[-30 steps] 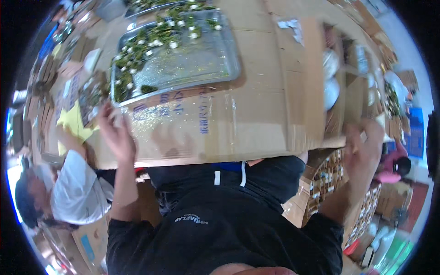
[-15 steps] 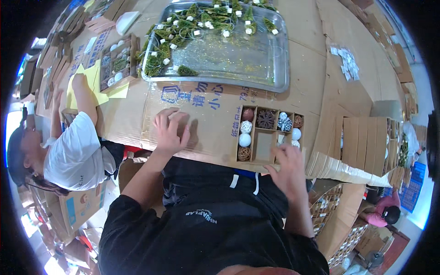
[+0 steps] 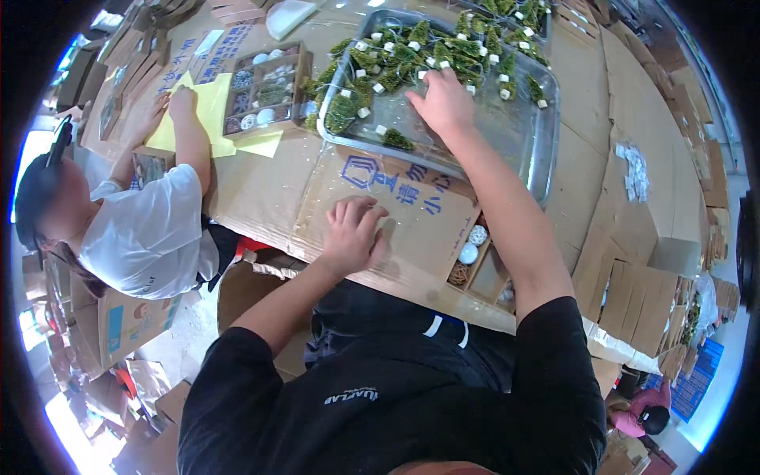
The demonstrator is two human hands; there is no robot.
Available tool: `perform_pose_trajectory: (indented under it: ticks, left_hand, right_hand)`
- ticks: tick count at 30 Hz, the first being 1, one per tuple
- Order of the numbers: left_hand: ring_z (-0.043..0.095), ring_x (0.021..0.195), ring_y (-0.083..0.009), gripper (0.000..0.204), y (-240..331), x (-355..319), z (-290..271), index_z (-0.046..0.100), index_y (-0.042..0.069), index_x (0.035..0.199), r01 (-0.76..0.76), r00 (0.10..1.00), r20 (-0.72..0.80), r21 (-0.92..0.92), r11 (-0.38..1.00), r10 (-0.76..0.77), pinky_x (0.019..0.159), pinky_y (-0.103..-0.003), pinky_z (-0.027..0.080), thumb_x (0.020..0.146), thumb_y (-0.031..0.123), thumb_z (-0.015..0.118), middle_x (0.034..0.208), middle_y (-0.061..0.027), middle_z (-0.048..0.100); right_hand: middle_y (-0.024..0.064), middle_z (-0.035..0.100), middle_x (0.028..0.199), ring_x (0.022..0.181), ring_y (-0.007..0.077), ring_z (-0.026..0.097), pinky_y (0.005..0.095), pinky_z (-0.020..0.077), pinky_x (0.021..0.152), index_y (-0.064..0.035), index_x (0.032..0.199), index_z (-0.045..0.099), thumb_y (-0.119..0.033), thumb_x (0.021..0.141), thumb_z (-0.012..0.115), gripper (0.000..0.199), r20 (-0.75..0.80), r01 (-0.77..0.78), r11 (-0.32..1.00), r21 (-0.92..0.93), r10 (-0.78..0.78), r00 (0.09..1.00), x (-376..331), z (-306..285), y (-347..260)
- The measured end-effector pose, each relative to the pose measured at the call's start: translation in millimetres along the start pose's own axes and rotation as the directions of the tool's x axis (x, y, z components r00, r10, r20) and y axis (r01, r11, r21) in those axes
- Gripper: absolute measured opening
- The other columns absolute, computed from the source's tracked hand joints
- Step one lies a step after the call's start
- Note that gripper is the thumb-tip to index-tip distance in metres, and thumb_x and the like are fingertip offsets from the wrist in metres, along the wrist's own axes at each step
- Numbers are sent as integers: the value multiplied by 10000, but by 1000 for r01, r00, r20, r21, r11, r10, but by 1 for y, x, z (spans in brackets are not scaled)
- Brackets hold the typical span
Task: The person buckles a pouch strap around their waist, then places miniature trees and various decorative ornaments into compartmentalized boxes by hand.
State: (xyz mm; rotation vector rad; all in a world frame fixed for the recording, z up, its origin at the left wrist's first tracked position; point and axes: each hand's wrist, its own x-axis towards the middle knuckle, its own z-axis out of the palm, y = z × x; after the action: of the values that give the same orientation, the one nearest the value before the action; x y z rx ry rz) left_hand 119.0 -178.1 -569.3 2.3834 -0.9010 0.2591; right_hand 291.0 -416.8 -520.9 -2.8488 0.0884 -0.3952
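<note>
small green trees [image 3: 412,55] fill one metal tray [image 3: 514,134]; right hand [image 3: 443,103] reaches in, grip unclear; left hand [image 3: 352,233] flat, open.

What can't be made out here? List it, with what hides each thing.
- Right hand, head view: its fingertips curl down among the small green trees in the metal tray; whether they pinch one cannot be told.
- Divided box, head view: the right forearm crosses it, hiding most compartments.
- Left hand, head view: flat on the cardboard; anything under the palm is hidden.
</note>
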Motion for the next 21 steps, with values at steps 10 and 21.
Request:
perform_pose_trajectory:
  ticks: [10,21]
  left_hand:
    - [481,1120,-330,418,-6,-3,-2,597,148,1127,-41,999,-7,-82,996,40,934,-483,343,717,123,677,1195,-108,527]
    - [498,1090,-314,326,1,1,-3,617,129,1065,-12,996,-88,-124,992,1,913,-459,353,745,133,681,1146,-124,548]
  right_hand:
    - [69,685,847,745,183,637,309,502,636,-85,983,757,-253,840,739,221,83,-142,699,701,118,990,28,-26,18]
    - [-21,663,919,827,65,569,239,450,698,-68,965,696,-228,951,627,174,183,-193,329,925,61,981,-23,-161,39]
